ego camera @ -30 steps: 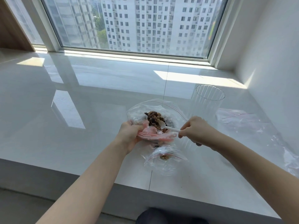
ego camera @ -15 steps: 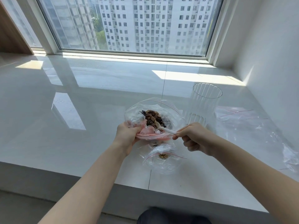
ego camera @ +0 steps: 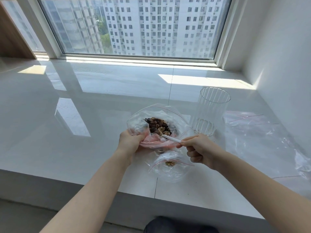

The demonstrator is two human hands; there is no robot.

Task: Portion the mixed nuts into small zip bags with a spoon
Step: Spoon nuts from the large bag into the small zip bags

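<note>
1. Head view: the left hand grips the near edge of the big bag and holds it open on the white ledge
2. The right hand pinches the handle of the white spoon
3. A second ago the spoon bowl sat deeper in the mixed nuts. Now the hand has pulled back a bit to the right, so the spoon looks to be coming out with a scoop
4. The spoon's long side runs from the right hand up and left, with its tip at the near edge of the nuts
5. The small bag lies just below the big bag with only a few nuts inside
6. A clear cup and spare bags sit to the right
</note>
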